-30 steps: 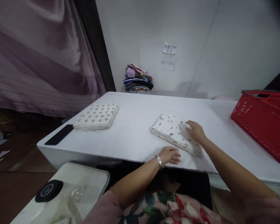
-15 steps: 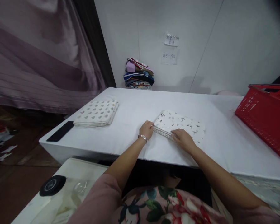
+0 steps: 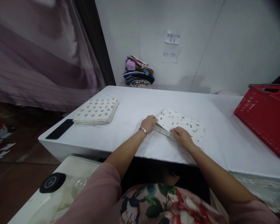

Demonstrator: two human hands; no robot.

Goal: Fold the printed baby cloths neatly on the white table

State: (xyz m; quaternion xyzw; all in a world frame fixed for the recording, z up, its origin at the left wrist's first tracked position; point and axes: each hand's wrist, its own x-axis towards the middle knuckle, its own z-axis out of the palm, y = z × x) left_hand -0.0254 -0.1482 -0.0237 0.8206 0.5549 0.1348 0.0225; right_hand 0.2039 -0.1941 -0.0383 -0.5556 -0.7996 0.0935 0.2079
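Cloth (image 3: 186, 120) edge raised; lengthwise left-to-right, aslant

Dim, flat light | faint shadow on wall (image 3: 196, 18) | top-right corner dark | edges stretched | fine detail soft

On the white worktop (image 3: 135, 105) lie a black rectangular strip (image 3: 59, 129) at nine o'clock, folded grey-spotted white fabric (image 3: 95, 112) at ten, folded sparsely-printed white fabric (image 3: 182, 119) near centre, and a red plastic basket (image 3: 266, 124) at three.
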